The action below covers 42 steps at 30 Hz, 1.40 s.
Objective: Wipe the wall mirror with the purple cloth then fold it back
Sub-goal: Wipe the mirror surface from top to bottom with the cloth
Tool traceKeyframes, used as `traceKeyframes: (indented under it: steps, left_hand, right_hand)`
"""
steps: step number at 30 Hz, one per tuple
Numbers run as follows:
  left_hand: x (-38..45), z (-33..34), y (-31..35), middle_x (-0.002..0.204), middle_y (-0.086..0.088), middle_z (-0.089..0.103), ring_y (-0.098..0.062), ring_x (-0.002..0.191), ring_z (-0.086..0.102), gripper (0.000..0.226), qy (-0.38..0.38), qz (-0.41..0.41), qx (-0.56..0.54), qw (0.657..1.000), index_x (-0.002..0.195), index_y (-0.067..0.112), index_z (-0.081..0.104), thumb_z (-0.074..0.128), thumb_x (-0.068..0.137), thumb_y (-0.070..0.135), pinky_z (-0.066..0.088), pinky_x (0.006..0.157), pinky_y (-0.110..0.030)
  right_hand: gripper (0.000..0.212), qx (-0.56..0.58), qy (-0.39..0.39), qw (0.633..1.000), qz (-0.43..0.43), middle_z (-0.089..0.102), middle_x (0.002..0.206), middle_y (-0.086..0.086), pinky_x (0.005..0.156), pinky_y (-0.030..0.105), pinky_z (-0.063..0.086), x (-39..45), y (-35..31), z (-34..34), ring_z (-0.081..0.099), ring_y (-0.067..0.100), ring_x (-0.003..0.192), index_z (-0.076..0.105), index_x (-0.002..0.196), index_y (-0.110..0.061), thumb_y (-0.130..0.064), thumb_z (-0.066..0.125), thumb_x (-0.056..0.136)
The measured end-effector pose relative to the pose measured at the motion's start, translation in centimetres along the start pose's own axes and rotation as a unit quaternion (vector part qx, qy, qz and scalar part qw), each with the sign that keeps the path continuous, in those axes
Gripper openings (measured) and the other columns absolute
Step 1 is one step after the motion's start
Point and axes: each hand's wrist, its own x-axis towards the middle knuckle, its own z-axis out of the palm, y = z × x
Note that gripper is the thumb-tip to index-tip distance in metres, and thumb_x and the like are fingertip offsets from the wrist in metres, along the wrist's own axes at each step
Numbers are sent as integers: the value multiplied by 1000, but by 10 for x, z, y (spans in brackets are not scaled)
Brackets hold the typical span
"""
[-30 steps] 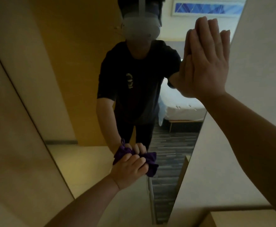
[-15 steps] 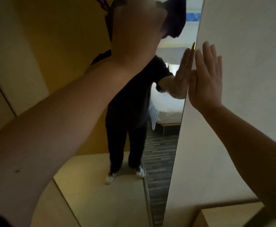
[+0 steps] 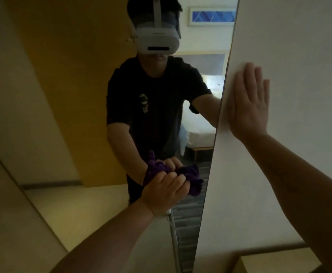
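The tall wall mirror [image 3: 86,79] fills the left and middle of the view, and its right edge runs down the picture. My left hand [image 3: 166,191] presses a bunched purple cloth [image 3: 193,183] against the glass low down, close to that right edge. The cloth's reflection shows just above my knuckles. My right hand [image 3: 249,103] lies flat with its fingers spread on the white wall beside the mirror, at chest height, holding nothing.
The white wall [image 3: 291,46] stands to the right of the mirror. A light wooden surface [image 3: 275,263] sits at the bottom right corner. The mirror reflects a person with a headset, a bed and a striped floor.
My left hand has come down from the top of the mirror to its lower part, with the cloth still in it. My right hand slid off the mirror's edge onto the wall.
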Motion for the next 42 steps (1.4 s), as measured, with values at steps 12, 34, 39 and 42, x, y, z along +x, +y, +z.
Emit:
traceKeyframes:
  steps: [12, 34, 39, 42]
  left_hand:
    - [140, -56, -75, 97, -9, 55, -30, 89, 54, 17, 80, -135, -57, 986, 104, 16, 54, 62, 89, 15, 36, 79, -40]
    - [-21, 25, 51, 103, 1, 58, -18, 82, 58, 11, -31, 27, -22, 999, 108, 22, 60, 60, 97, 23, 39, 76, -35]
    - [-51, 30, 73, 100, 3, 60, -17, 83, 58, 9, -72, 31, -44, 996, 106, 24, 60, 57, 98, 25, 39, 78, -35]
    - [-43, 11, 70, 97, 1, 59, -20, 82, 55, 6, -116, 1, -78, 990, 99, 23, 62, 59, 95, 20, 38, 79, -35]
  right_hand:
    - [61, -26, -144, 989, 6, 0, 164, 15, 123, 51, 5, 3, -9, -27, -6, 31, 151, 4, 156, -9, -26, 35, 106]
    - [51, -71, 36, 995, -61, 34, 152, 27, 119, 52, 16, -7, 20, 6, 29, 47, 141, 32, 149, 0, -31, 31, 108]
    - [57, -53, 29, 998, -3, 39, 152, 18, 121, 49, 20, -10, 10, 7, 31, 36, 144, 37, 149, -6, -39, 18, 106]
    - [54, 15, -23, 999, 41, 25, 158, 24, 122, 50, 14, -26, -10, -4, 21, 39, 148, 26, 152, -1, -31, 25, 107]
